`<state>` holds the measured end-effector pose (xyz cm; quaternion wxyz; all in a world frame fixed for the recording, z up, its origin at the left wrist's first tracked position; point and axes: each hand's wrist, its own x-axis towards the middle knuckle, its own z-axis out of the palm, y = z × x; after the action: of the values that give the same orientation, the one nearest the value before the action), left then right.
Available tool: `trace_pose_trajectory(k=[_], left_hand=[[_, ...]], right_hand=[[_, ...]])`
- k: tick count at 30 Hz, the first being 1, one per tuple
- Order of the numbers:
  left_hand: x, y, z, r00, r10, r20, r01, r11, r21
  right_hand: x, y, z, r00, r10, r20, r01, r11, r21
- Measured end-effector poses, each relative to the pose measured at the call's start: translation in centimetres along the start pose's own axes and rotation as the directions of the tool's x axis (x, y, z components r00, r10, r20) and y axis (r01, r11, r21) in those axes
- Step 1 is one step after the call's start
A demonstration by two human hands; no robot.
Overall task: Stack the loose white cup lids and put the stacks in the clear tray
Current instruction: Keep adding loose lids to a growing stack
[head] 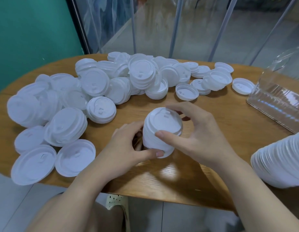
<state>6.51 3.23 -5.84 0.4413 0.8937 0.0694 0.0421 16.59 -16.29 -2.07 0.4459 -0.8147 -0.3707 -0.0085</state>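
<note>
A short stack of white cup lids (160, 129) stands at the middle of the wooden table (212, 114). My left hand (127, 148) grips its lower part from the left, thumb on the base. My right hand (195, 134) holds its upper part from the right, thumb on the front rim and fingers over the far side. A big heap of loose white lids (98, 86) spreads over the left and back of the table. The clear tray (277, 101) lies at the right edge. A long finished stack of lids (279, 161) lies on its side at the near right.
Several single lids (187, 91) lie upside down between the heap and the tray. A clear plastic cover (289, 61) stands behind the tray. A green wall is at the left and glass panels run behind the table. My knees and a stool show under the near edge.
</note>
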Motion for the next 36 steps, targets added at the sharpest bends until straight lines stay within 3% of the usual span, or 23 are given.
trace_pose_trajectory(k=[9,27,36], left_hand=[[0.2,-0.1,0.1,1.000,0.020,0.009,-0.020,1.000,-0.010],[0.2,0.4,-0.1,0.998,0.058,0.000,-0.058,0.998,0.024],[0.1,0.5,-0.1,0.999,0.048,0.002,-0.048,0.999,0.013]], right_hand=[[-0.4,0.2,0.6,0.998,0.001,0.061,0.005,0.995,-0.099],[-0.3,-0.1,1.4,0.998,-0.062,-0.001,0.061,0.987,-0.150],[-0.3,-0.2,1.4,1.000,-0.013,0.019,0.016,0.985,-0.171]])
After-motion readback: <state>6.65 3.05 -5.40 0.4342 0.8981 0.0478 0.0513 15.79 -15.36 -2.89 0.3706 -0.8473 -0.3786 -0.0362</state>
